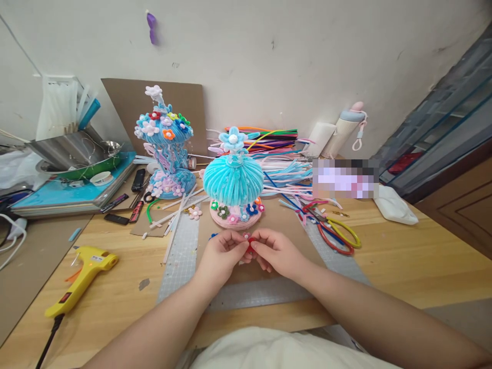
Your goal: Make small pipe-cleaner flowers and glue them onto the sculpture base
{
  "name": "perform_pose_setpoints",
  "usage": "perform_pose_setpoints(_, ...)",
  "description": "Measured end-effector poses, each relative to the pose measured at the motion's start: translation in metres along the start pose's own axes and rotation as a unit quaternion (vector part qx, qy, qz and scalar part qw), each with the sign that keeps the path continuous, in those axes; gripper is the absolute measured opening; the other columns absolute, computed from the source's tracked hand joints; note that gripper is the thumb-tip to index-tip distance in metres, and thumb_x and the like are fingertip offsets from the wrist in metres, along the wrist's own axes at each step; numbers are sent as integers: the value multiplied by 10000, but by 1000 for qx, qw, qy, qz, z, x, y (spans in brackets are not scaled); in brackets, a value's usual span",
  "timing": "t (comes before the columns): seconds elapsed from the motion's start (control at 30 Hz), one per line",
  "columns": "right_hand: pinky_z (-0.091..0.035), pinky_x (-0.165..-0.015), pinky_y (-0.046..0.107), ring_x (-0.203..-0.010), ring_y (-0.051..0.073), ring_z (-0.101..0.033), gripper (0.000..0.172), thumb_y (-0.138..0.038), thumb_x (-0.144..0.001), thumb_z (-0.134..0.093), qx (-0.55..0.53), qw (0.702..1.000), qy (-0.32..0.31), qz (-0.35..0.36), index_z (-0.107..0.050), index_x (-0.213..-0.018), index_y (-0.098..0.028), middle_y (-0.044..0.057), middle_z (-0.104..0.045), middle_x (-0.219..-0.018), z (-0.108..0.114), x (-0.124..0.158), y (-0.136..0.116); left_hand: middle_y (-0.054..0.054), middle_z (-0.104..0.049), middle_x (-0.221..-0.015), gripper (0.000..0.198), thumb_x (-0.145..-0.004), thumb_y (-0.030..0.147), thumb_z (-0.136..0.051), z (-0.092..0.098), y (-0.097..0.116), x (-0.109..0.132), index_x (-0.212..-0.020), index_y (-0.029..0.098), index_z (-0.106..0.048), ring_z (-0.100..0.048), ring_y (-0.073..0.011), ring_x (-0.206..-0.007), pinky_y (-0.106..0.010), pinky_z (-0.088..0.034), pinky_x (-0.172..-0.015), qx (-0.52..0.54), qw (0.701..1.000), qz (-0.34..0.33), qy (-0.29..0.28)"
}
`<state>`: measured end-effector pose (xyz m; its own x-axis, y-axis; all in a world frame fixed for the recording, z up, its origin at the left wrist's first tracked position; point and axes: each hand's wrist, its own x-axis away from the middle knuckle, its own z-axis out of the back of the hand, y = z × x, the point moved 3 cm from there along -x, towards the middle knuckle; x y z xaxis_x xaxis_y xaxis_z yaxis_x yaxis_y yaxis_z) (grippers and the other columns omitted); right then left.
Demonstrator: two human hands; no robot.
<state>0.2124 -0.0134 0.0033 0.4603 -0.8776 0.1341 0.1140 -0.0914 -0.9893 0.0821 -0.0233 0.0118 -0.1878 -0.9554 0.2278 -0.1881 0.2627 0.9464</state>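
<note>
Between my two hands is a small red fuzzy piece, likely bent pipe cleaner; its shape is mostly hidden by the fingertips. My left hand pinches it from the left with thumb and fingers. From the right, my right hand closes thumb and forefinger on the same piece. Just beyond stands a turquoise pipe-cleaner dome topped by a blue flower. Its round pink base carries several small coloured flowers. A few more small flowers lie partly hidden behind my fingers, on the brown cardboard.
A yellow glue gun lies left on the wooden table. Scissors rest at right on the grey cutting mat. A flower-covered blue pipe-cleaner piece stands back left, bundles of pipe cleaners behind. A steel bowl is far left.
</note>
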Motion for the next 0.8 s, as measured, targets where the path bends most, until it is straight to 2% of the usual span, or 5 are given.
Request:
perform_pose_setpoints(0.13,-296,-310,132,-346,31,-384,154,-316,-801,-461,-13,1000,-2,-7,-476,-781,-164,-57,-488,-546,1,2,-3,-2,-634,-603,249,-618,305,-705,-1,1,0,-703,122,-560,-603,-106,-553,-226,-477,-575,-7,1000,11,-10)
perform_pose_setpoints(0.33,-311,-331,142,-374,37,-410,157,-312,-812,-447,2,1000,-1,1,-496,-833,-164,-35,-533,-607,1,1,0,-22,-641,-617,235,-643,300,-684,1,-4,-1,-695,114,-549,-599,-104,-545,-226,-481,-565,-12,1000,22,-19)
perform_pose_setpoints(0.47,-280,-334,141,-356,31,-382,147,-273,-806,-447,20,1000,1,15,-509,-739,-158,-51,-504,-530,1,1,-4,-4,-625,-613,225,-641,277,-683,0,-2,0,-705,113,-543,-582,-83,-523,-205,-470,-546,-7,1000,13,-16)
perform_pose_setpoints(0.6,-239,-316,140,-318,23,-354,132,-251,-781,-477,-6,1000,-11,-2,-493,-688,-159,-74,-472,-467,3,2,-6,1,-621,-631,233,-622,260,-680,-3,-2,-1,-751,113,-553,-601,-107,-523,-245,-495,-557,-13,1000,22,-17)
perform_pose_setpoints(0.8,-189,-295,139,-294,15,-341,169,-297,-778,-505,-58,997,-33,-37,-498,-697,-148,-74,-475,-463,2,1,0,12,-621,-636,133,-634,211,-654,-3,-5,0,-674,142,-547,-626,-123,-606,-256,-507,-641,-57,997,-39,-19)
